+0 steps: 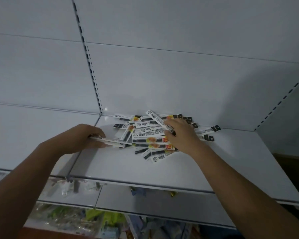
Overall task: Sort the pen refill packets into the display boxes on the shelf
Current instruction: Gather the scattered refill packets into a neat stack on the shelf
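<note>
Worked at a white metal shelf, backed by pale wall panels and a slotted upright. Found the pen refill packets heaped loose at the back of the shelf, between both hands, long axes mostly left to right, some skewed. Gripped a small stack edge-on in the left hand, fingers curled round it, ends pointing right at the heap. Pinched a single packet in the right hand, slanting toward the back left. Glimpsed blurred goods on lower shelves.

A shop. White metal shelves on slotted uprights hold retail packets; bagged goods fill the tier at 6 o'clock
</note>
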Available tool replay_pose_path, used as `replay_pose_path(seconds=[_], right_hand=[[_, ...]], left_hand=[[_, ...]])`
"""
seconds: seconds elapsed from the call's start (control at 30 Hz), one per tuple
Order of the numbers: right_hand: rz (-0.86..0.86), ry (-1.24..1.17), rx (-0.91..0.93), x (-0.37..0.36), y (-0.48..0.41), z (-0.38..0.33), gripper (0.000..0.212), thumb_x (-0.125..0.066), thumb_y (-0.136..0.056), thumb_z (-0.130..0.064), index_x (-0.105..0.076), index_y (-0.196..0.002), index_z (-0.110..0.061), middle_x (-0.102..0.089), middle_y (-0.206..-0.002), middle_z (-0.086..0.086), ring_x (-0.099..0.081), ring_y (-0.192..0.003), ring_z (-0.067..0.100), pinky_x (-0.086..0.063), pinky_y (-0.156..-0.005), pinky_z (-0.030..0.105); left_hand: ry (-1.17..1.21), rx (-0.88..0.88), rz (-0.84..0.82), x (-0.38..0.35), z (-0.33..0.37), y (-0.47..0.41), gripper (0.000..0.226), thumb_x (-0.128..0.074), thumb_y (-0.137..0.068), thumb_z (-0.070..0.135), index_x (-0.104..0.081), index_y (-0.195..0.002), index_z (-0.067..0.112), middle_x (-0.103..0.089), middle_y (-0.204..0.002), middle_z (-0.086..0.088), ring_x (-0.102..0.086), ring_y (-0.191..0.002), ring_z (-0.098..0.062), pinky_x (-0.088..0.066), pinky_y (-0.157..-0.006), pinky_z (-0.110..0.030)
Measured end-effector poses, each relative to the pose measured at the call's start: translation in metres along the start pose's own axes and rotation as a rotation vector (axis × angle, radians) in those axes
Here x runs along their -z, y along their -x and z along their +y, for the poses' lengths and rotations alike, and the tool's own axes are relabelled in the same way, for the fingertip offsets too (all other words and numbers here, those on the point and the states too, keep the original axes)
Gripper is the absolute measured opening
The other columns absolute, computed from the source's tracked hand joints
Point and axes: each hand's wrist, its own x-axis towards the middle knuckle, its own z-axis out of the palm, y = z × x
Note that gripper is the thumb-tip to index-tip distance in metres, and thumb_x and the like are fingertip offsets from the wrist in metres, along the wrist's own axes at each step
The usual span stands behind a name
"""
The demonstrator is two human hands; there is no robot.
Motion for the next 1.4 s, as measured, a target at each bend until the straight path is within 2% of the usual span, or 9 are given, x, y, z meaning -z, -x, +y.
replay_pose_path(seconds=[0.2, 0.27, 0.33, 0.4, 0.5, 0.73, 0.93, 1.2, 1.4], right_hand=[[0.021, -0.027, -0.010, 0.000, 0.004, 0.001, 0.042, -0.061, -0.102, -0.036, -0.059, -0.143, -0.026, -0.059, -0.140, -0.002, -0.053, -0.127, 0.023, -0.041, -0.110, 0.051], [0.026, -0.040, -0.010, 0.002, 0.006, 0.003, 0.042, -0.061, -0.102, -0.036, -0.060, -0.142, -0.026, -0.060, -0.141, -0.003, -0.053, -0.129, 0.022, -0.041, -0.111, 0.051], [0.029, -0.062, -0.011, 0.003, 0.009, 0.005, 0.041, -0.062, -0.101, -0.035, -0.061, -0.141, -0.026, -0.060, -0.141, -0.003, -0.053, -0.129, 0.022, -0.041, -0.112, 0.052], [0.030, -0.063, 0.000, 0.004, 0.011, 0.006, 0.040, -0.062, -0.101, -0.035, -0.062, -0.140, -0.026, -0.061, -0.140, -0.004, -0.055, -0.128, 0.021, -0.042, -0.111, 0.052], [0.045, -0.110, 0.001, 0.005, 0.013, 0.005, 0.038, -0.062, -0.102, -0.031, -0.063, -0.140, -0.026, -0.062, -0.137, -0.005, -0.057, -0.124, 0.016, -0.046, -0.109, 0.049], [0.157, -0.324, -0.142, 0.013, 0.022, 0.006, 0.035, -0.052, -0.108, -0.021, -0.058, -0.142, -0.020, -0.059, -0.138, -0.001, -0.059, -0.116, 0.012, -0.049, -0.095, 0.027], [0.198, -0.251, -0.169, 0.017, 0.025, 0.014, 0.033, -0.061, -0.102, -0.029, -0.061, -0.135, -0.025, -0.058, -0.132, -0.005, -0.060, -0.119, 0.015, -0.053, -0.103, 0.040], [0.223, -0.227, -0.087, 0.016, 0.021, 0.004, 0.025, -0.064, -0.100, -0.024, -0.068, -0.125, -0.022, -0.057, -0.131, -0.004, -0.058, -0.116, 0.013, -0.053, -0.104, 0.041], [0.166, -0.128, -0.031, 0.011, 0.014, -0.001, 0.031, -0.065, -0.100, -0.026, -0.064, -0.131, -0.025, -0.058, -0.135, -0.004, -0.050, -0.129, 0.019, -0.041, -0.112, 0.044]], left_hand=[[0.057, 0.059, 0.118, 0.051, -0.010, 0.016, 0.038, -0.070, -0.086, 0.069, -0.083, -0.093, 0.034, -0.077, -0.081, 0.013, -0.072, -0.076, -0.005, -0.059, -0.081, -0.037], [0.129, 0.063, 0.167, 0.063, -0.012, 0.019, 0.012, -0.075, -0.088, 0.046, -0.083, -0.090, 0.037, -0.077, -0.079, 0.015, -0.070, -0.073, 0.000, -0.058, -0.082, -0.031], [0.181, 0.043, 0.268, 0.069, -0.003, 0.013, 0.018, -0.074, -0.093, 0.029, -0.080, -0.079, 0.039, -0.072, -0.067, 0.017, -0.058, -0.054, 0.000, -0.047, -0.064, -0.014], [0.215, 0.000, 0.304, 0.067, 0.020, 0.001, 0.017, -0.068, -0.097, 0.047, -0.076, -0.083, 0.041, -0.067, -0.063, 0.015, -0.050, -0.049, -0.002, -0.039, -0.054, -0.012], [0.176, -0.099, 0.283, 0.046, 0.053, -0.034, 0.036, -0.054, -0.094, 0.070, -0.074, -0.096, 0.041, -0.071, -0.077, 0.016, -0.061, -0.066, 0.001, -0.049, -0.068, -0.023], [-0.046, -0.263, 0.145, -0.030, 0.118, -0.110, 0.034, -0.052, -0.108, 0.031, -0.062, -0.139, 0.020, -0.059, -0.101, 0.003, -0.054, -0.087, -0.010, -0.052, -0.088, -0.036], [-0.031, -0.262, 0.178, -0.047, 0.114, -0.112, 0.046, -0.057, -0.103, 0.046, -0.056, -0.146, 0.030, -0.057, -0.144, 0.003, -0.047, -0.131, -0.021, -0.043, -0.109, -0.044], [0.004, 0.264, 0.120, -0.024, 0.041, -0.091, 0.071, -0.082, -0.082, 0.056, -0.056, -0.141, 0.025, -0.060, -0.125, -0.002, -0.060, -0.110, -0.025, -0.052, -0.096, -0.042], [0.044, 0.261, 0.109, -0.023, 0.036, -0.086, 0.033, -0.079, -0.086, 0.045, -0.075, -0.105, 0.018, -0.074, -0.097, 0.000, -0.069, -0.088, -0.019, -0.057, -0.080, -0.035]])
